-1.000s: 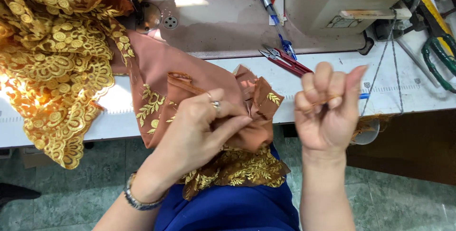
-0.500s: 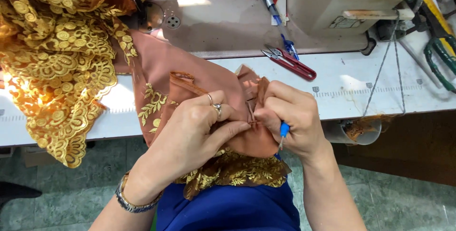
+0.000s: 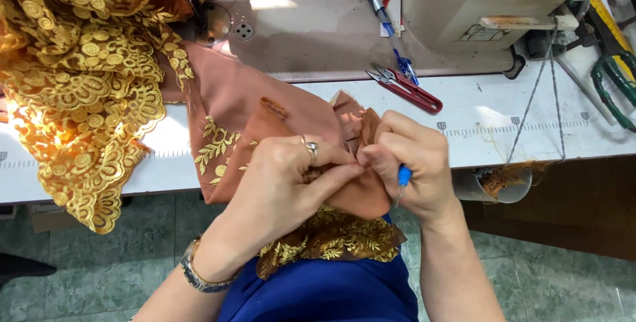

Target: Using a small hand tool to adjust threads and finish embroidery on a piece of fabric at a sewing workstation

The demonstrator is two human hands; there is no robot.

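Note:
A rust-brown cloth [image 3: 238, 107] with gold leaf embroidery lies over the white table edge and onto my lap. My left hand [image 3: 285, 179], with a ring, pinches a bunched fold of this cloth near its middle. My right hand [image 3: 411, 163] is closed against the same fold, touching my left fingertips. It grips a small tool with a blue handle [image 3: 403, 175], whose blue end sticks out below my fist. The tool's tip is hidden inside the fold.
Golden lace fabric [image 3: 79, 83] is heaped at the left. A cream sewing machine [image 3: 477, 4] stands behind, with red thread snips [image 3: 411, 89] and a blue pen [image 3: 387, 20] by it. Green-handled scissors [image 3: 613, 87] lie at the right. A small cup of thread scraps [image 3: 503, 183] hangs under the table edge.
My right hand was raised apart from the cloth a second ago. It has come down onto the fold beside my left hand, holding the blue-handled tool.

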